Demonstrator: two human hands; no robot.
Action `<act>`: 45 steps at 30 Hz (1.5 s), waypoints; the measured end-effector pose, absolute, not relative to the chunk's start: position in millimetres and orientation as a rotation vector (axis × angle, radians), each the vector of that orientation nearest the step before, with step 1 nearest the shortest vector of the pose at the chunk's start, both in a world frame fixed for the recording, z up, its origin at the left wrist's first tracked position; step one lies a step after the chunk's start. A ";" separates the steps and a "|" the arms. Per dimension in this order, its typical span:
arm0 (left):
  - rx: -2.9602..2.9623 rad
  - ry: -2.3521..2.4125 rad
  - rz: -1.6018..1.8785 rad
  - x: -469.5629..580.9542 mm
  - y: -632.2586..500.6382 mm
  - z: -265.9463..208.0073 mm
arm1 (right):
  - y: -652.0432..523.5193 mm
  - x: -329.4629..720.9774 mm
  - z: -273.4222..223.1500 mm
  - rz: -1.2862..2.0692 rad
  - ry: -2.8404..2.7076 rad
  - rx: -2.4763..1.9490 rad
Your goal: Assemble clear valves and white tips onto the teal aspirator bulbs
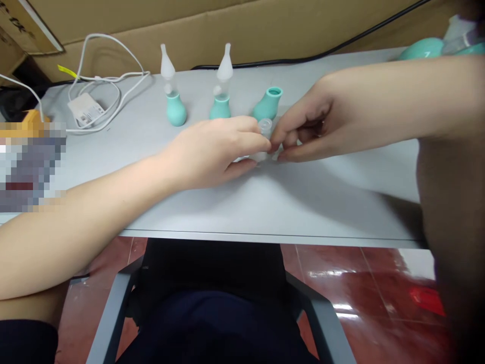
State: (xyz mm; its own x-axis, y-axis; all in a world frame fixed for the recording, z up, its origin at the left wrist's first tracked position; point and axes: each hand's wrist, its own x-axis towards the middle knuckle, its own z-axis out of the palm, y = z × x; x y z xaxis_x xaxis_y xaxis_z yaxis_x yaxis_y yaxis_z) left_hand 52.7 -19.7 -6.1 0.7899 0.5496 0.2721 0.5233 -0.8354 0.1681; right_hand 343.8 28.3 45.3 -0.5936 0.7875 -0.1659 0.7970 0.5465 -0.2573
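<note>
Cardboard (170,35), brown and creased, stands upright behind a long, flat, pale grey table (212,212). Below the table's front edge shows a glossy red tiled floor (364,273). At the table's left end rests a loosely coiled white cable (146,74), a flat white labelled box (86,108) within its loops. The person's bare left hand (227,146), palm down, and bare right hand (306,126) lie close together over the table. Beyond them I count two upright units, each of teal bulb, clear neck and white tapered nozzle: the left-hand unit (172,93), wholly visible, and the middle unit (222,91), its base partly hidden by the left hand. Next along, a rounded teal bulb with an open mouth (267,103) leans to the right. Smallest item: a short clear plastic cylinder (265,124), between the hands. Left fingers: closed on the cylinder. Right fingers: bent, tips beside it; whether they grip anything, I cannot tell.
</note>
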 end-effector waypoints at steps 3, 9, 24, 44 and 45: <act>2.840 0.848 0.531 53.2 -16.4 -6.3 | 17.7 329.4 51.2 -0.264 2.474 1.507; 2.660 0.777 0.684 48.2 -6.6 -8.2 | 11.8 317.2 49.6 -0.217 2.508 1.415; 1.462 0.759 1.059 31.0 -3.6 10.4 | -6.5 305.6 36.5 -1.346 3.495 1.508; 1.366 0.829 1.040 33.1 -2.9 10.7 | -0.1 293.6 24.4 -1.463 3.559 1.608; 1.360 0.838 1.038 34.1 -2.8 11.2 | 0.6 292.9 24.3 -1.531 3.542 1.582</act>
State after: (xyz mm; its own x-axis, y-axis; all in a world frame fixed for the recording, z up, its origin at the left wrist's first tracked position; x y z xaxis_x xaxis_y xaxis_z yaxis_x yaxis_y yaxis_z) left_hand 34.1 -2.8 11.2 0.3483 0.9319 0.1011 -0.0977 -0.0712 0.9927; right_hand 292.9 0.6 24.3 -0.2979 0.8030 0.5162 0.1743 0.5774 -0.7976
